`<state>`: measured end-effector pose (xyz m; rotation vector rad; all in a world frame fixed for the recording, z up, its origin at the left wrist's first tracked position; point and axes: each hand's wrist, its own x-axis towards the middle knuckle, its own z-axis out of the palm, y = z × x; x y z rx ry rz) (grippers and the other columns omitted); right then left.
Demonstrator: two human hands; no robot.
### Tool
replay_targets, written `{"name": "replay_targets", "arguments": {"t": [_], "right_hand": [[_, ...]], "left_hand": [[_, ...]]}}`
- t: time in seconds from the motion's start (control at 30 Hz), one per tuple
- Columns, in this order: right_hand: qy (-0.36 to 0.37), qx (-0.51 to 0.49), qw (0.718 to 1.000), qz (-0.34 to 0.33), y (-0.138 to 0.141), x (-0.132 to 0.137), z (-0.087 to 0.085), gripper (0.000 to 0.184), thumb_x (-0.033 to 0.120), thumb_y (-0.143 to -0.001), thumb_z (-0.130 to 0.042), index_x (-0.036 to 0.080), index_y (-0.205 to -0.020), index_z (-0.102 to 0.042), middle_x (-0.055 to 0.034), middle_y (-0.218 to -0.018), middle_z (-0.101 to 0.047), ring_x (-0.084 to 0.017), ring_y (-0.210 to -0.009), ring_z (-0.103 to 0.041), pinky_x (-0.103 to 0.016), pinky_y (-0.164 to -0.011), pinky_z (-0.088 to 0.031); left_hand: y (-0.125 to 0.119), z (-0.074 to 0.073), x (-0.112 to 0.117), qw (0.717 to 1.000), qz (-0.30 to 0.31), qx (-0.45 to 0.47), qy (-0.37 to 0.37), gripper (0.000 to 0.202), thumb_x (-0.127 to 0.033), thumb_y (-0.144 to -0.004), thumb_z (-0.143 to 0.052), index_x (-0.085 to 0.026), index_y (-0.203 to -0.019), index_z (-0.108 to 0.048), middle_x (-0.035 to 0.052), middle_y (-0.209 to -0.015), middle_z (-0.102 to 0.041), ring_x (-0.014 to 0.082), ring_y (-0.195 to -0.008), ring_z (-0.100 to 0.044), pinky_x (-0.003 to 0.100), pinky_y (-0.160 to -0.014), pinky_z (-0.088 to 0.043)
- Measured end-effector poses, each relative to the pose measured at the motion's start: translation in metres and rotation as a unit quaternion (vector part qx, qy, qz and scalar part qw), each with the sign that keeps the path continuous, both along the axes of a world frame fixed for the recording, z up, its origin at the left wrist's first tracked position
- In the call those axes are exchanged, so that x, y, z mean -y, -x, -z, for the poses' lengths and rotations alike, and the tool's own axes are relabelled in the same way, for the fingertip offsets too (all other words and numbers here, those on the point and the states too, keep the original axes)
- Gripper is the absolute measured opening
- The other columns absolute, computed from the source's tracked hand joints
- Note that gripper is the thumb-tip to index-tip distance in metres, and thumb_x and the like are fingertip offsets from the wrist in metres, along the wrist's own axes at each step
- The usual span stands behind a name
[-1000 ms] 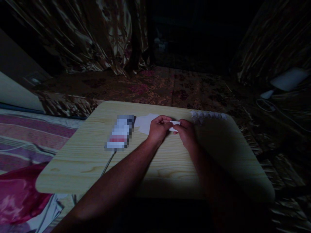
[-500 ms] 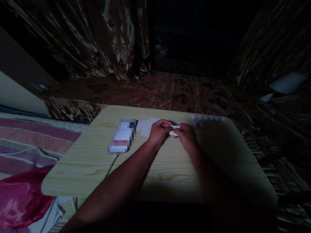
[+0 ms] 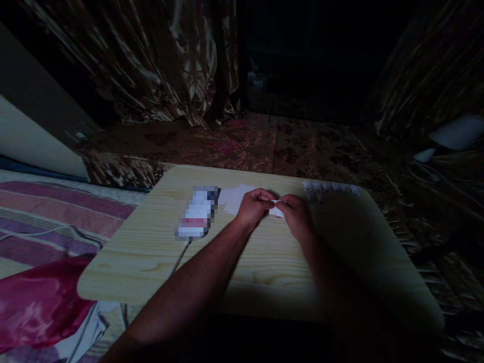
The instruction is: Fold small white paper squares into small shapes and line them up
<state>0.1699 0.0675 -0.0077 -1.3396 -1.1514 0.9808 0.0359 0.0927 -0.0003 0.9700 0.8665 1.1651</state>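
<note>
Between my two hands, just above the table, is a small white piece of folded paper (image 3: 277, 209). My left hand (image 3: 254, 206) pinches its left side, fingers curled and thumb on top. On the other side my right hand (image 3: 297, 214) is closed on the paper's upper right part, thumb and fingertips meeting near the left thumb. White paper sheets (image 3: 231, 197) lie on the table, partly behind my left hand. Several small folded paper pieces (image 3: 333, 187) stand in a row near the far right edge, a few more in front of them.
A phone (image 3: 196, 214), blurred out, lies on the wooden table (image 3: 128, 262) left of my arms, with a cable (image 3: 179, 258) running toward me. Left of the table is a striped bed (image 3: 56, 206) with a shiny red cloth (image 3: 41, 302). A white lamp (image 3: 457, 132) stands at right.
The paper has turned in my fingers, its right corner now tilted downward, and my right hand's grip has shifted toward its upper edge. The whole view has moved slightly.
</note>
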Motion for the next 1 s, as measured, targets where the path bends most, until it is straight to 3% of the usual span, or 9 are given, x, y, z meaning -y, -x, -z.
{"name": "replay_targets", "arguments": {"t": [0.2, 0.37, 0.53, 0.73, 1.0], "right_hand": [[-0.038, 0.047, 0.998, 0.015, -0.002, 0.000, -0.001, 0.012, 0.028, -0.070, -0.062, 0.018, -0.065, -0.062, 0.0040, -0.054, -0.052, -0.011, -0.054, -0.048, -0.022, -0.048, -0.035], [-0.024, 0.017, 1.000, -0.008, -0.001, 0.000, 0.000, 0.015, 0.032, -0.072, -0.063, 0.018, -0.068, -0.062, 0.0032, -0.056, -0.056, -0.013, -0.053, -0.054, -0.023, -0.048, -0.042], [-0.007, -0.012, 0.999, -0.048, -0.002, -0.002, 0.006, 0.017, 0.033, -0.072, -0.065, 0.017, -0.080, -0.065, -0.0013, -0.070, -0.067, -0.017, -0.063, -0.063, -0.026, -0.052, -0.051], [-0.012, 0.051, 0.998, -0.046, -0.003, -0.003, 0.009, 0.015, 0.031, -0.074, -0.061, 0.017, -0.077, -0.063, -0.0012, -0.067, -0.066, -0.015, -0.055, -0.061, -0.024, -0.048, -0.047], [-0.003, 0.061, 0.998, -0.035, 0.002, 0.000, 0.002, 0.013, 0.030, -0.071, -0.059, 0.017, -0.071, -0.060, 0.0025, -0.056, -0.059, -0.013, -0.050, -0.056, -0.022, -0.048, -0.044]], "left_hand": [[0.000, -0.001, 0.000, 1.000, 0.005, -0.019, 0.012, 0.020, -0.014, -0.051, -0.076, -0.014, -0.068, -0.066, -0.0015, -0.058, -0.062, 0.0087, -0.048, -0.050, 0.022, -0.050, -0.034], [-0.001, -0.001, 0.000, 1.000, 0.003, -0.009, 0.015, 0.019, -0.013, -0.051, -0.075, -0.014, -0.067, -0.065, -0.0016, -0.057, -0.062, 0.0090, -0.047, -0.050, 0.022, -0.049, -0.034], [-0.003, 0.000, 0.000, 0.999, -0.038, 0.023, 0.012, 0.018, -0.011, -0.051, -0.073, -0.015, -0.067, -0.065, -0.0016, -0.057, -0.062, 0.0095, -0.049, -0.051, 0.023, -0.051, -0.036], [-0.003, 0.001, 0.000, 0.998, -0.051, 0.019, 0.016, 0.019, -0.012, -0.052, -0.072, -0.015, -0.069, -0.064, -0.0023, -0.059, -0.061, 0.0089, -0.049, -0.051, 0.022, -0.051, -0.036], [-0.004, 0.002, 0.000, 0.997, -0.070, 0.032, 0.000, 0.020, -0.012, -0.054, -0.072, -0.016, -0.072, -0.063, -0.0034, -0.059, -0.060, 0.0086, -0.051, -0.050, 0.022, -0.051, -0.035]]}}
